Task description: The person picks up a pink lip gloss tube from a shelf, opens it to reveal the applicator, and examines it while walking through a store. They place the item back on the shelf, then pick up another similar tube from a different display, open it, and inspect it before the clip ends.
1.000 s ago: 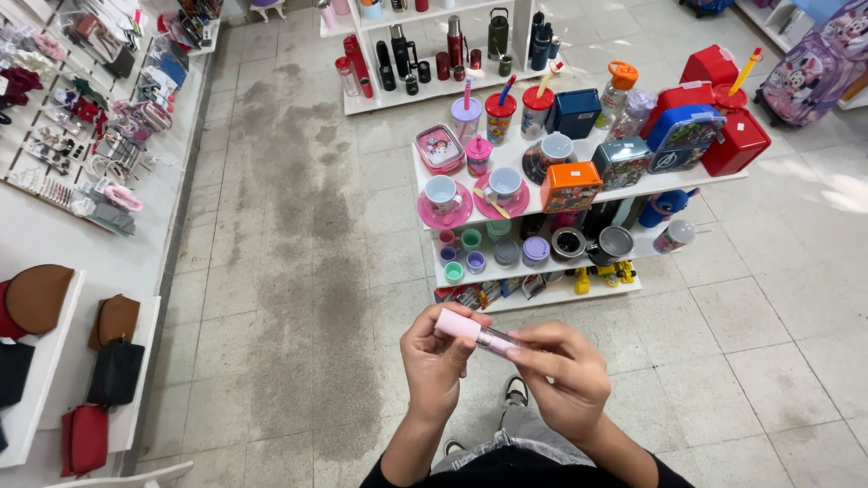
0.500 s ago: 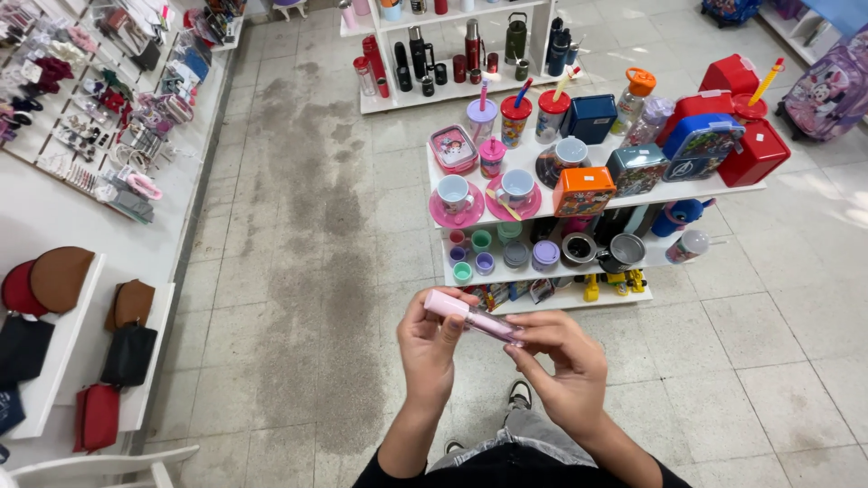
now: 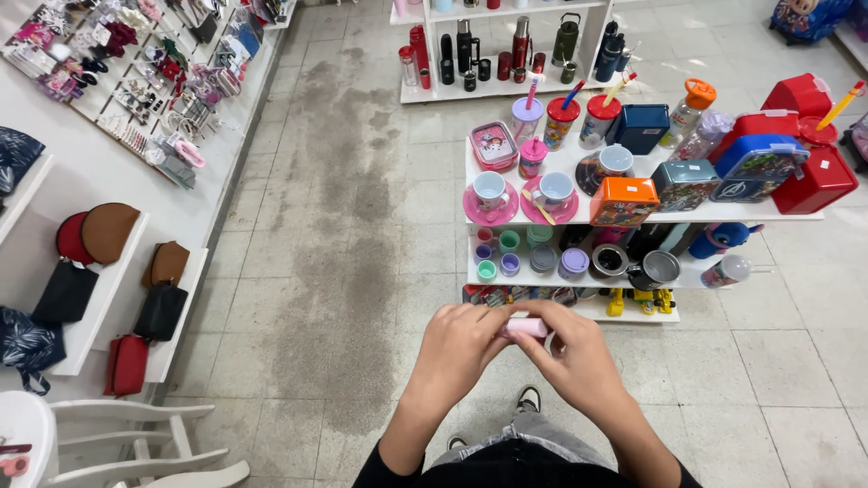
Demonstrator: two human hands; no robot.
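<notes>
I look down at both my hands held together in front of my body. My left hand (image 3: pixel 455 348) and my right hand (image 3: pixel 571 354) both close around a small pink tube-like item (image 3: pixel 524 327), of which only a short middle part shows between the fingers. My dark sleeves and a shoe (image 3: pixel 528 398) appear below, over a grey tiled floor. Just beyond my hands stands a white display shelf (image 3: pixel 579 214) with cups, saucers and lunch boxes.
Pink cups on saucers (image 3: pixel 491 193), an orange box (image 3: pixel 623 200) and red containers (image 3: pixel 815 183) fill the shelf. Bottles (image 3: pixel 520 42) line a farther shelf. Bags (image 3: pixel 126 363) and accessories hang on the left wall. A white chair (image 3: pixel 127 443) stands lower left.
The pink item stuck out to the left of my hands before; now both hands have closed over it and sit lower in view. The view has shifted slightly.
</notes>
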